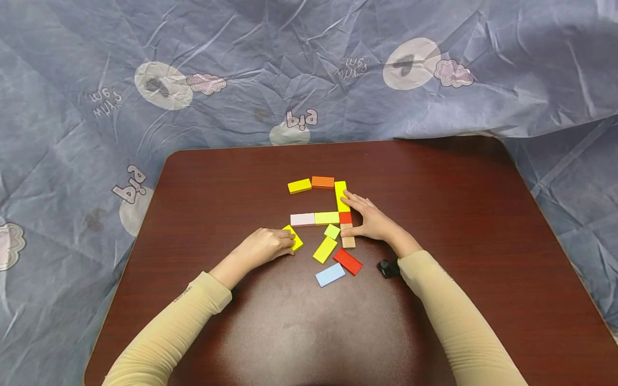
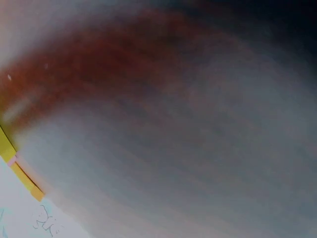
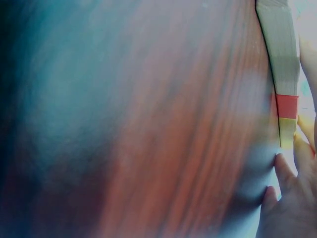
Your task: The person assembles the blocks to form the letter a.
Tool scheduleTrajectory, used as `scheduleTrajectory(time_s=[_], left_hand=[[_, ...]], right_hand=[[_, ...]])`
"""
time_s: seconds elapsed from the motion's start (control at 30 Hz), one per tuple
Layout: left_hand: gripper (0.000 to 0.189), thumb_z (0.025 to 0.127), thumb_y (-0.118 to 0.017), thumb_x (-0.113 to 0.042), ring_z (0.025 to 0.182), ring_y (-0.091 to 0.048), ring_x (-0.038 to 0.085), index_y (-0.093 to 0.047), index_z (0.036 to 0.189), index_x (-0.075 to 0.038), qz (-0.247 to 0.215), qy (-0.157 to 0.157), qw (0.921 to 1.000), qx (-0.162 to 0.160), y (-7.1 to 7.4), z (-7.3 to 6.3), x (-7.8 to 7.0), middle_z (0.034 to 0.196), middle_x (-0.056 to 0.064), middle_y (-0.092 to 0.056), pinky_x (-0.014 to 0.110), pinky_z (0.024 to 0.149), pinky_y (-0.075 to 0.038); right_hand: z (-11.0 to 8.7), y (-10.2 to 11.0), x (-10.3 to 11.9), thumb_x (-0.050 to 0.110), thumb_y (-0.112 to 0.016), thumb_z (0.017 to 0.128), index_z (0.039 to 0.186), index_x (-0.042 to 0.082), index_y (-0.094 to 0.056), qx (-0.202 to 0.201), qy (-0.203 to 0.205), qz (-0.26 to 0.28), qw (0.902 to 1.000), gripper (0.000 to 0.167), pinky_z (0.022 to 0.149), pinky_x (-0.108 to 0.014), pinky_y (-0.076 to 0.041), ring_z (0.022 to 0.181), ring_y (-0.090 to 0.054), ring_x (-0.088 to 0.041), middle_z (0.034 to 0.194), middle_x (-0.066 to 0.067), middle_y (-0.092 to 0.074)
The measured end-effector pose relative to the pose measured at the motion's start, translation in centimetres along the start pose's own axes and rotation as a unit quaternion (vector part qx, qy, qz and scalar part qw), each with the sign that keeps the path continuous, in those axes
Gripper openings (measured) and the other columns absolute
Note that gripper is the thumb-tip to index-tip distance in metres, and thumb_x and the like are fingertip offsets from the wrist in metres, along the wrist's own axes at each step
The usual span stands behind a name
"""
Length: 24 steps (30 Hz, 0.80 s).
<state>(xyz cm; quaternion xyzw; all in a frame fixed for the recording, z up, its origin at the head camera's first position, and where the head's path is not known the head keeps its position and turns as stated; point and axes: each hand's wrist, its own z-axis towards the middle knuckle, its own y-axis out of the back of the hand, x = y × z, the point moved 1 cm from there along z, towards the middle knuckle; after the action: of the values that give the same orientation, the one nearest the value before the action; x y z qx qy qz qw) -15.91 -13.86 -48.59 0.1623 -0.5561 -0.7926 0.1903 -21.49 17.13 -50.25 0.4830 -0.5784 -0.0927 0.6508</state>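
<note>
Pale yellow sleeves (image 1: 169, 327), two, over forearms reaching in from the lower edge. Left hand (image 1: 265, 246), fingers bent, grasping a bright yellow block (image 1: 295, 239) flat on the table, just below the left end of a pinkish-white block (image 1: 302, 220). Right hand (image 1: 373, 221), fingers extended and thumb spread, not clenched; fingertips at a long yellow block (image 1: 340, 201), thumb across wooden pieces (image 1: 348, 243). Between these two, one red block (image 1: 345, 217), completing an upright column. Joined to this column from the left: pinkish-white block, then lime-yellow block (image 1: 326, 218), end to end. Above: yellow end block (image 1: 300, 186), slightly angled, beside an orange block (image 1: 323, 183). Loose below: small lime block (image 1: 332, 231), slanted yellow block (image 1: 325, 250), second red block (image 1: 347, 261), light blue block (image 1: 330, 275). Support: dark reddish-brown table (image 1: 232, 187). Behind: printed grey-blue cloth (image 1: 270, 59). Left wrist view mostly blurred.
</note>
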Motion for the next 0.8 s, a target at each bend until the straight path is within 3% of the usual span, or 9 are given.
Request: scheduleTrajectory(time_s=[0.13, 0.3, 0.5, 0.8], left_hand=[[0.017, 0.080, -0.083, -0.019, 0.066, -0.062, 0.009, -0.068, 0.079, -0.012, -0.001, -0.001, 1.0000, -0.009, -0.13, 0.15, -0.11, 0.079, -0.002, -0.065, 0.025, 0.059, -0.053], [0.016, 0.080, -0.082, -0.016, 0.067, -0.064, 0.010, -0.067, 0.079, -0.012, -0.007, 0.012, 0.9999, -0.001, -0.06, 0.18, -0.25, 0.080, -0.001, -0.067, 0.027, 0.059, -0.054], [0.023, 0.079, -0.084, -0.022, 0.057, -0.053, 0.008, -0.063, 0.077, -0.012, -0.008, 0.025, 0.9996, -0.006, -0.06, 0.18, -0.57, 0.071, -0.004, -0.059, 0.024, 0.053, -0.049], [0.022, 0.078, -0.083, -0.018, 0.058, -0.055, 0.008, -0.063, 0.079, -0.011, -0.006, 0.030, 0.9995, -0.003, -0.10, 0.06, -0.58, 0.072, -0.004, -0.060, 0.025, 0.054, -0.049]], right_hand=[[0.00, -0.03, -0.05, 0.036, -0.084, 0.078, 0.155, 0.009, -0.031, -0.002, 0.000, 0.002, 1.0000, 0.097, 0.123, -0.053, -0.003, 0.152, -0.012, -0.030, 0.166, -0.006, -0.013], [-0.04, -0.03, 0.04, 0.035, -0.084, 0.078, 0.155, 0.009, -0.031, -0.003, 0.001, 0.003, 1.0000, 0.097, 0.123, -0.052, -0.004, 0.152, -0.013, -0.030, 0.166, -0.006, -0.013], [-0.01, -0.01, 0.12, 0.035, -0.083, 0.078, 0.155, 0.009, -0.030, 0.000, -0.001, 0.004, 1.0000, 0.097, 0.123, -0.052, -0.003, 0.153, -0.012, -0.030, 0.166, -0.006, -0.013], [-0.01, 0.01, 0.10, 0.035, -0.083, 0.078, 0.155, 0.009, -0.030, 0.002, -0.004, 0.006, 1.0000, 0.097, 0.123, -0.052, -0.003, 0.152, -0.012, -0.031, 0.166, -0.006, -0.012]])
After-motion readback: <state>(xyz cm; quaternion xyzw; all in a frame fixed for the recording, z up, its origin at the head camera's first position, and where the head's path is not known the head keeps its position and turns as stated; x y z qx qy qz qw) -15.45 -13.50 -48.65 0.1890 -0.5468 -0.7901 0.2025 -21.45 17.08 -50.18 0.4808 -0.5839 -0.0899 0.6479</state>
